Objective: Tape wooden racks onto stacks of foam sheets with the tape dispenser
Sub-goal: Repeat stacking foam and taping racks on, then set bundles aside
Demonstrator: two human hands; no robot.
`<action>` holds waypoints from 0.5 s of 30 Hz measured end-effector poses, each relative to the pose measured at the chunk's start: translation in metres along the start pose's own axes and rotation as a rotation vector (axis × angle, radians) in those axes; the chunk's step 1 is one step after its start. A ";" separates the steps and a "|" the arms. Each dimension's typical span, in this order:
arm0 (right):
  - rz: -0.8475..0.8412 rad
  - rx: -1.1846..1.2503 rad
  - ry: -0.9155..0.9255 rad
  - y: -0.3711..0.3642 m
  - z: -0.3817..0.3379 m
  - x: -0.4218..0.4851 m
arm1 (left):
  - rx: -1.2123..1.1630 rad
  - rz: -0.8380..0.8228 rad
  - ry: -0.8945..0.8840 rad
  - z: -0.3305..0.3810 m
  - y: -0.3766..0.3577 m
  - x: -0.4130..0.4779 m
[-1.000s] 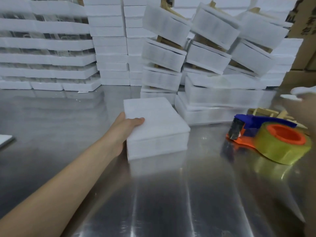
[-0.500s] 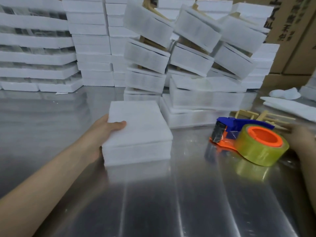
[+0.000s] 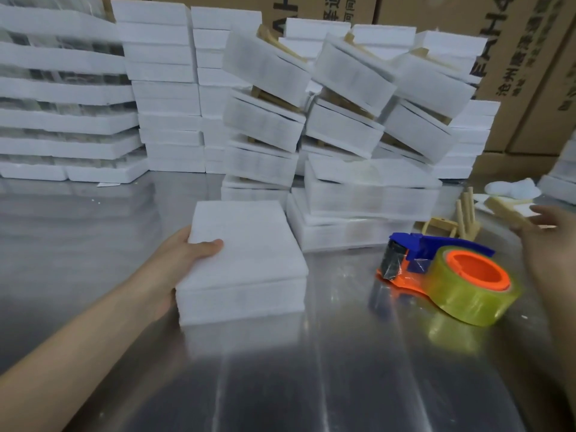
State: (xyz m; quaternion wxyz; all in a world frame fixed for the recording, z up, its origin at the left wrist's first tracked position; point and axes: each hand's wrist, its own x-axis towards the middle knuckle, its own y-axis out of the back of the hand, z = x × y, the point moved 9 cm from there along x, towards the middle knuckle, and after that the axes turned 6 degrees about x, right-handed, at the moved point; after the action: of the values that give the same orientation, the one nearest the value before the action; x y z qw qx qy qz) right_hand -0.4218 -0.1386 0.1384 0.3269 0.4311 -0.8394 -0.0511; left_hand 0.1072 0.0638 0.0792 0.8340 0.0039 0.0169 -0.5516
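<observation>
So the left hand (image 3: 184, 257) is gripping the foam stack (image 3: 249, 263) by its left edge, thumb lying on top, and the stack sits flat on the shiny metal counter (image 3: 311, 369). Off to the right the tape dispenser (image 3: 436, 269) lies on its side, well apart from the stack. Just behind it there's a wooden rack (image 3: 448, 226). The right hand (image 3: 548, 235) is up by a blurry wooden piece (image 3: 505, 213), honestly can't tell if it's gripping it. Foam bundles (image 3: 343, 120) are piled at the back, with cardboard boxes (image 3: 530, 57) behind them.
</observation>
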 end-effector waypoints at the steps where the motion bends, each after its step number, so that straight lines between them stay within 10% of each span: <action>1: 0.019 0.050 0.013 0.005 -0.009 -0.003 | 0.002 -0.001 0.001 0.000 0.000 0.000; 9: 0.168 0.406 0.551 0.020 -0.175 -0.096 | 0.021 0.013 0.017 0.000 0.000 0.001; 15: -0.339 0.524 0.780 -0.085 -0.292 -0.234 | 0.031 0.002 0.012 0.001 -0.001 -0.002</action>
State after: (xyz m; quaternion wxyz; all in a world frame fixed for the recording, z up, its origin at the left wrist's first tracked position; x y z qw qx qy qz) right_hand -0.0928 0.0428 0.2163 0.4844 0.6161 -0.5575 0.2740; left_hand 0.1057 0.0657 0.0801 0.8342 0.0201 0.0136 -0.5509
